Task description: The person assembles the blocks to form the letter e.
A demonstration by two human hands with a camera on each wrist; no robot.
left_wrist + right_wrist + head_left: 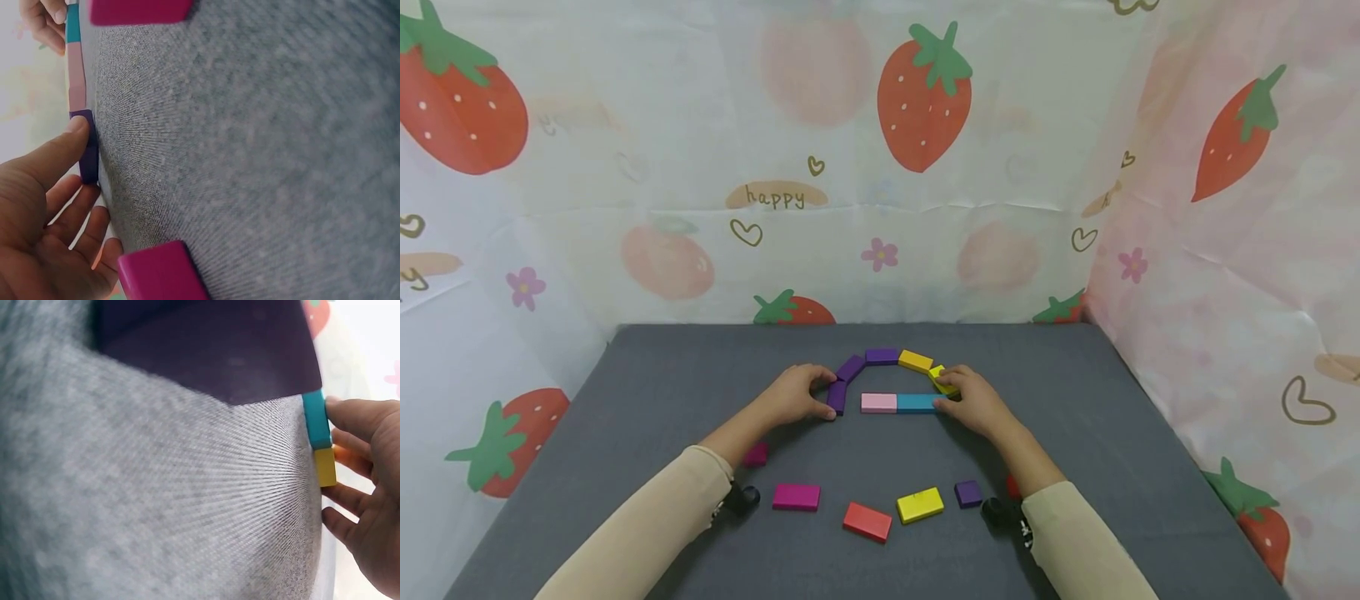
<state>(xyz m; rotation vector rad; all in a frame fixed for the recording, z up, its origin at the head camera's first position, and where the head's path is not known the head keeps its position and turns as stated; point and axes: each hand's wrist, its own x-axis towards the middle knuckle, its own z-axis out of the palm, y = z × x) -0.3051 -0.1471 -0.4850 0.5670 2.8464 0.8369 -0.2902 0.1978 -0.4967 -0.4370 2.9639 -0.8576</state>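
My left hand [793, 394] pinches the lower purple block [837, 398] at the left foot of an arch of blocks. In the left wrist view its thumb rests at one end of that block and fingertips at the other. The right hand [973, 402] has curled fingers around the yellow block [942, 380] on the arch's right side, partly hiding it. Its thumb is right by the end of a blue block [916, 404]. That blue block meets a pink block [878, 403] end to end inside the arch. Two more purple blocks [882, 357] and another yellow block [916, 361] form the top.
Nearer on the grey tabletop [655, 392] lie a magenta block [796, 497], a red block [867, 522], a yellow block [920, 505] and a purple block [968, 493]. Another magenta block [756, 454] and a red piece [1013, 486] are partly behind the forearms. Strawberry-printed cloth [925, 258] surrounds the table.
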